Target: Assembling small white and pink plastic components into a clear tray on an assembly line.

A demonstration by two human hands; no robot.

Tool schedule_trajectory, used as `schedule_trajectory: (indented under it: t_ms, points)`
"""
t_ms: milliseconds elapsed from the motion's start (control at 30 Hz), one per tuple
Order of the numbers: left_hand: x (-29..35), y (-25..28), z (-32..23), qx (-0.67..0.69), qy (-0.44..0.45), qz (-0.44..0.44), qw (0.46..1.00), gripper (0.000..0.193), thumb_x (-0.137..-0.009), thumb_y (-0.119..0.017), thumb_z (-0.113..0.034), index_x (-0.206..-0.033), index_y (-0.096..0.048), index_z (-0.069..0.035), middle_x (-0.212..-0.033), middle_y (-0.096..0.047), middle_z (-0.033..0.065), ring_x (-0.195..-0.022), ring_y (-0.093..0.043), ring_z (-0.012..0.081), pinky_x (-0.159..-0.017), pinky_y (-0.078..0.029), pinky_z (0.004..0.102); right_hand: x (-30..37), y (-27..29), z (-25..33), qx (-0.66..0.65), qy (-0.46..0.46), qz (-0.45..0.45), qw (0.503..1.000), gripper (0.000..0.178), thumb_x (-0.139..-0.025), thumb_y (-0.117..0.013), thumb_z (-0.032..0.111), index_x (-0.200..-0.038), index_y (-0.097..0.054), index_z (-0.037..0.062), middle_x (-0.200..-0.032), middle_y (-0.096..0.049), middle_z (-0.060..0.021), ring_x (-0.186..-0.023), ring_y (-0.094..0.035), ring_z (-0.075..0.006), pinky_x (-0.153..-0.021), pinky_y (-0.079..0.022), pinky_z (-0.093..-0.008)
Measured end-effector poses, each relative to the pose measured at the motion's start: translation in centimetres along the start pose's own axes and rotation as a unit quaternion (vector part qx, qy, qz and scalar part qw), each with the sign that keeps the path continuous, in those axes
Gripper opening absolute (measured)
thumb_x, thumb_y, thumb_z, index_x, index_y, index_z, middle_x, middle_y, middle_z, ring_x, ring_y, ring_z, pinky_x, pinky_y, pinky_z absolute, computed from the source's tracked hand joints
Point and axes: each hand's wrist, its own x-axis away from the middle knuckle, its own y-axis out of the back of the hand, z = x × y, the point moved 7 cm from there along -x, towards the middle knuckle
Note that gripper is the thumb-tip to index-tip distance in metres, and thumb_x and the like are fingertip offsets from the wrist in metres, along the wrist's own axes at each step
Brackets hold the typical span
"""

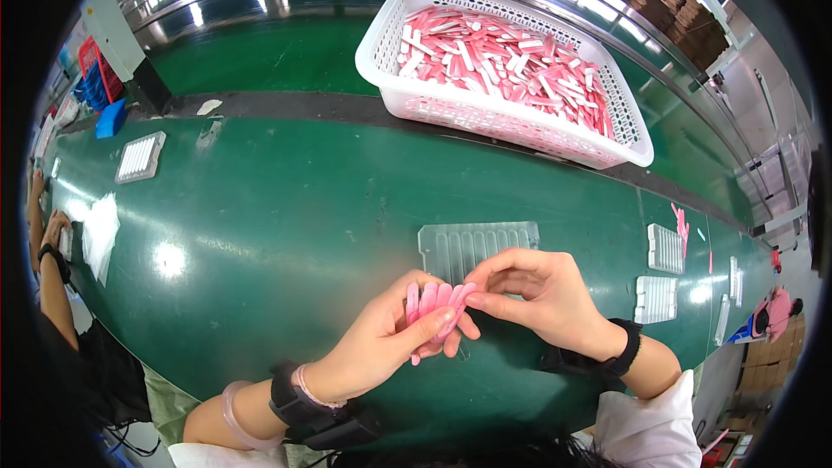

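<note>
My left hand (377,334) is closed around several pink strips (430,298) with rounded ends, spread like a fan with the thumb across them. At the right end of that fan, my right hand (550,299) pinches the tip of one strip between thumb and fingertips. Just beyond both hands lies a clear plastic tray (478,238) with parallel grooves; its near part is hidden behind the hands. No strips show in its visible grooves.
A white perforated basket (511,126), full of pink and white strips (511,61), stands at the back. More grooved trays (656,299) lie right, near loose pink strips (681,224). At left are a filled tray (140,158), a plastic bag (101,230) and another person's hand (57,230).
</note>
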Motion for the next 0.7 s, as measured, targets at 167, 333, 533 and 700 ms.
schedule_trajectory:
  t_ms: [167,333,533,700]
  points:
    - [0.0,0.1,-0.5,-0.003,-0.022,-0.004,1.000,0.016,-0.091,-0.042,-0.010,-0.105,-0.040,-0.005,-0.091,-0.057,0.0158,-0.069,-0.052,0.0116,-0.054,-0.037,0.0200,-0.5,-0.3,0.3,-0.061,-0.036,0.030,0.997,0.019,-0.080,-0.060,0.004,-0.097,-0.058,-0.0029,-0.089,-0.061,-0.0072,-0.083,-0.059,-0.0113,-0.078,-0.047,-0.0240]
    - [0.0,0.2,-0.6,0.010,-0.038,0.001,0.999,0.016,-0.091,-0.041,-0.012,-0.105,-0.039,-0.005,-0.091,-0.057,0.0167,-0.069,-0.052,0.0123,-0.055,-0.037,0.0203,-1.2,-0.2,0.2,-0.084,-0.022,0.055,0.995,0.021,-0.080,-0.059,0.002,-0.101,-0.058,-0.0021,-0.090,-0.061,-0.0068,-0.086,-0.058,-0.0121,-0.080,-0.046,-0.0247]
    - [0.0,0.6,-0.8,0.112,-0.038,-0.039,0.992,0.015,-0.092,-0.038,-0.014,-0.104,-0.039,-0.005,-0.089,-0.056,0.0172,-0.063,-0.046,0.0116,-0.053,-0.035,0.0208,-2.7,1.1,1.1,-0.154,0.024,0.018,0.988,0.008,-0.080,-0.058,0.001,-0.084,-0.055,-0.0043,-0.083,-0.060,-0.0094,-0.075,-0.059,-0.0125,-0.071,-0.048,-0.0245]
    - [0.0,2.7,-1.7,0.027,-0.050,-0.180,0.982,0.014,-0.092,-0.037,-0.012,-0.103,-0.039,-0.004,-0.088,-0.055,0.0169,-0.059,-0.043,0.0111,-0.051,-0.033,0.0196,-6.1,2.3,1.2,0.098,-0.078,0.021,0.992,0.019,-0.074,-0.065,0.006,-0.083,-0.055,-0.0072,-0.074,-0.061,-0.0107,-0.066,-0.059,-0.0115,-0.059,-0.049,-0.0232]
